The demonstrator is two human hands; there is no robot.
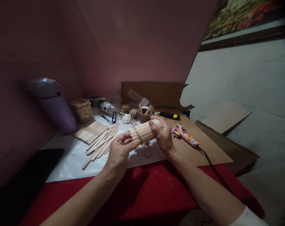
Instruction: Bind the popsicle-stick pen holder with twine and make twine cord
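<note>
A roll of pale wooden sticks (144, 130) is held sideways between both hands above the white sheet. My left hand (121, 149) grips its left end, with fingers and thumb at the twine (136, 131) around it. Around the right end, my right hand (162, 133) is closed, its thumb on top. A loose tangle of twine (146, 150) hangs below the roll. To the left lie scattered loose sticks (102, 142) and a flat banded pack of sticks (92, 131).
A patterned glue gun (186, 135) with a black cable lies on brown cardboard (203, 155) at right. Behind are a small pot (145, 117), a yellow-black cutter (168, 115), a plastic bottle (107, 107) and twine balls (125, 108). A purple bottle (56, 110) stands left.
</note>
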